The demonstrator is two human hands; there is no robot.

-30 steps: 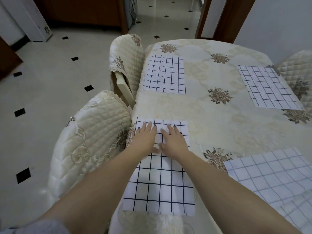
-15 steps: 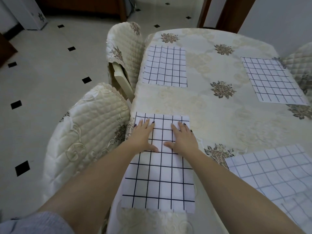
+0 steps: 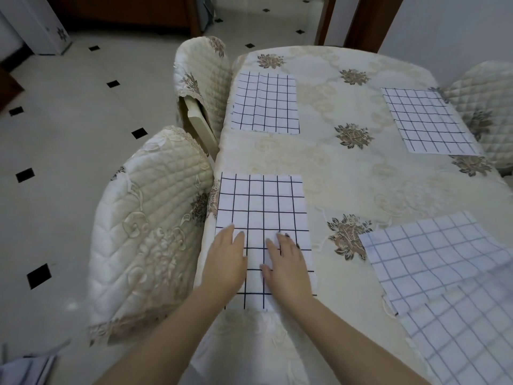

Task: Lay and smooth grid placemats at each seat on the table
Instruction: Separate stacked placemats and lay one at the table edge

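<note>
Head view, left hand (image 3: 226, 262), right hand (image 3: 287, 263) flat on unmarked grid placemat (image 3: 262, 207)

Surface (image 3: 347, 173) center is bare cloth, open for passing between the flat mats. Left edge is blocked by two quilted chair backs (image 3: 150, 226) (image 3: 204, 79) pressed against it; a third chair (image 3: 483, 112) crowds upper right.

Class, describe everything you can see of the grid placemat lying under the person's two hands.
The placemat is a white rectangle of thin cloth-like material, printed with a dark grid. It lies flat on the floral tablecloth at the table's left edge, beside a quilted chair. Its far half looks smooth. The left hand and right hand press palm-down on its near half, fingers spread.
</note>
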